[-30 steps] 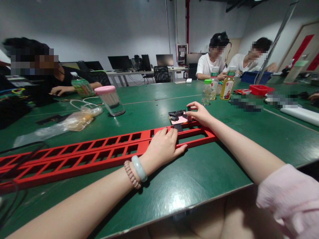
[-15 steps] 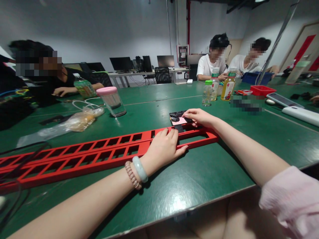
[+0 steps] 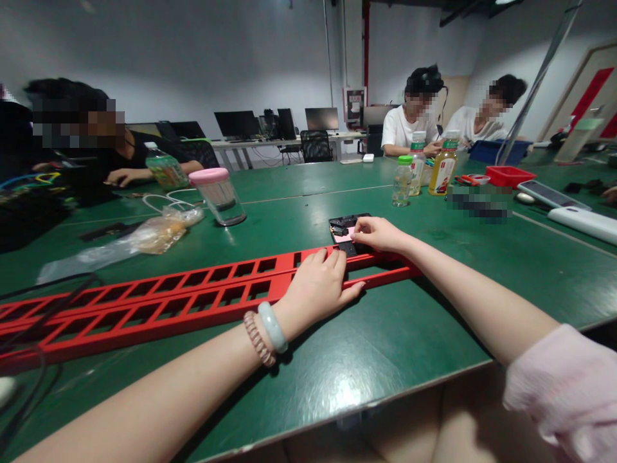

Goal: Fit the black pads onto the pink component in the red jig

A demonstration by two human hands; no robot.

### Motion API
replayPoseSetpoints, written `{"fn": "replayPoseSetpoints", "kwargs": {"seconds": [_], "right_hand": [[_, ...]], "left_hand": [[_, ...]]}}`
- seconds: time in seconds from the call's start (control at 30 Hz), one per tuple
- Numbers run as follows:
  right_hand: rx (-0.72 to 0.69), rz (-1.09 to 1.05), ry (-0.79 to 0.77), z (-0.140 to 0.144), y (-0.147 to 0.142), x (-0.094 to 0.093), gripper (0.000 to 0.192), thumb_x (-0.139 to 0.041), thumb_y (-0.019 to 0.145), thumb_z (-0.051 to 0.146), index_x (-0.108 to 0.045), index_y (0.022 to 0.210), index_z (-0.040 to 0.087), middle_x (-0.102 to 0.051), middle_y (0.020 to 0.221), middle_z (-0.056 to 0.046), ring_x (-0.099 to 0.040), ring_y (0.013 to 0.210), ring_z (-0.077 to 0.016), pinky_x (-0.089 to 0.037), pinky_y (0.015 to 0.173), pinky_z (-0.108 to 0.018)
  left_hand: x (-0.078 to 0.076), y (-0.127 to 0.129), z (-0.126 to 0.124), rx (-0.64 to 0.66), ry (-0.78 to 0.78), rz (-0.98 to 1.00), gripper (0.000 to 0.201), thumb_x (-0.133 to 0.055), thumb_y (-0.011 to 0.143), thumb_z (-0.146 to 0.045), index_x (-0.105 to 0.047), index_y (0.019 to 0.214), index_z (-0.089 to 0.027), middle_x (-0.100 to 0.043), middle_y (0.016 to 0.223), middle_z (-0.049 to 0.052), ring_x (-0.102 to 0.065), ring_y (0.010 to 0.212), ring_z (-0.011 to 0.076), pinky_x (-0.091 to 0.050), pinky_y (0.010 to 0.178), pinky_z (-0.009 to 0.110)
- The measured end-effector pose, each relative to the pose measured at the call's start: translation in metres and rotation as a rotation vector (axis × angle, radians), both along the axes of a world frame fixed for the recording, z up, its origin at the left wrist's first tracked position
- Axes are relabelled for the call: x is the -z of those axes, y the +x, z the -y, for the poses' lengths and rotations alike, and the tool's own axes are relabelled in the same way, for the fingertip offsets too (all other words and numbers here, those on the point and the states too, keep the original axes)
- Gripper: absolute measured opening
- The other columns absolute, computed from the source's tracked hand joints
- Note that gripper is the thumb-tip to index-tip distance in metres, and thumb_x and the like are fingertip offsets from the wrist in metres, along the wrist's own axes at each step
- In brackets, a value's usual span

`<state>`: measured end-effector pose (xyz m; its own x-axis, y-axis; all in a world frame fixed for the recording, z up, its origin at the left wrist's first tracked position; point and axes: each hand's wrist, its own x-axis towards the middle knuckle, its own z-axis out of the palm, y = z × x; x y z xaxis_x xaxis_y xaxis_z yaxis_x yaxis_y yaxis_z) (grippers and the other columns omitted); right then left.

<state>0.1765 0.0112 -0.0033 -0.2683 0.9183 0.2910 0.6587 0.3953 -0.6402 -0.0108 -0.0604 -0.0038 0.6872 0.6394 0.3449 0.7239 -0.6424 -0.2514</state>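
A long red slotted frame (image 3: 282, 267) lies across the table from the left. Across its right part rests my left hand (image 3: 315, 276), fingers flat on it and thumb apart along the near rail, wearing a pale bangle and a beaded bracelet. Just beyond the fingertips is a small black tray (image 3: 364, 217) with a pink surface and several small black pieces (image 3: 340, 229) in it. My right hand (image 3: 380, 235) is over the tray's right side, thumb and fingers closed in a pinch. What sits between those fingertips is too small to make out.
A pink-lidded jar (image 3: 224, 200) and a plastic bag (image 3: 149, 235) are at left. Bottles (image 3: 442, 168), a red tray (image 3: 509, 175) and a blue bin (image 3: 499, 152) stand at right. Dark cables (image 3: 41, 360) cross the frame's left end. Several people sit around the table.
My right hand has come slightly lower over the black tray, and its fingers are bunched more tightly. The left hand stays on the red frame. The view has shifted slightly.
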Motion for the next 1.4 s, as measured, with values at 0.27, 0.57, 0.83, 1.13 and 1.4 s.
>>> {"fn": "replayPoseSetpoints", "kwargs": {"seconds": [0.27,0.57,0.83,1.13,1.4], "right_hand": [[0.025,0.015,0.064,-0.003,-0.001,0.005,0.018,-0.051,0.073,0.033,-0.054,0.069,0.015,-0.053,0.061,0.003,-0.043,0.055,-0.0083,-0.030,0.053,-0.019],[0.003,0.135,0.246,0.002,-0.003,0.003,0.015,-0.048,0.076,0.027,-0.054,0.068,0.016,-0.055,0.060,0.001,-0.045,0.055,-0.0094,-0.027,0.053,-0.020],[0.066,0.230,0.285,0.006,-0.010,0.004,0.016,-0.046,0.079,0.027,-0.059,0.076,0.017,-0.062,0.067,-0.003,-0.050,0.057,-0.0123,-0.028,0.053,-0.021],[0.081,0.226,0.300,0.004,-0.010,0.007,0.018,-0.046,0.078,0.027,-0.059,0.071,0.017,-0.062,0.065,-0.003,-0.050,0.057,-0.0128,-0.028,0.053,-0.022],[0.056,0.256,0.297,0.006,-0.012,0.009,0.021,-0.045,0.080,0.027,-0.061,0.070,0.017,-0.063,0.064,-0.004,-0.052,0.058,-0.0130,-0.029,0.055,-0.022]], "left_hand": [[0.001,0.000,0.000,0.007,-0.001,0.020,0.055,-0.036,0.084,-0.057,-0.052,0.105,-0.009,-0.059,0.097,0.016,-0.051,0.095,0.0283,-0.041,0.083,0.040],[0.001,0.000,-0.001,0.003,0.000,0.017,0.056,-0.036,0.084,-0.057,-0.052,0.105,-0.008,-0.059,0.096,0.016,-0.052,0.094,0.0282,-0.042,0.082,0.040],[0.001,0.000,0.000,0.005,0.011,0.011,0.053,-0.037,0.084,-0.056,-0.052,0.104,-0.010,-0.059,0.096,0.015,-0.052,0.093,0.0271,-0.041,0.082,0.039],[0.001,0.000,0.000,0.003,0.008,0.004,0.055,-0.035,0.084,-0.057,-0.052,0.104,-0.008,-0.059,0.096,0.016,-0.052,0.093,0.0279,-0.041,0.083,0.040],[0.000,0.000,0.000,0.013,0.002,0.014,0.054,-0.035,0.084,-0.057,-0.052,0.103,-0.008,-0.059,0.095,0.016,-0.052,0.092,0.0280,-0.042,0.082,0.040]]}}
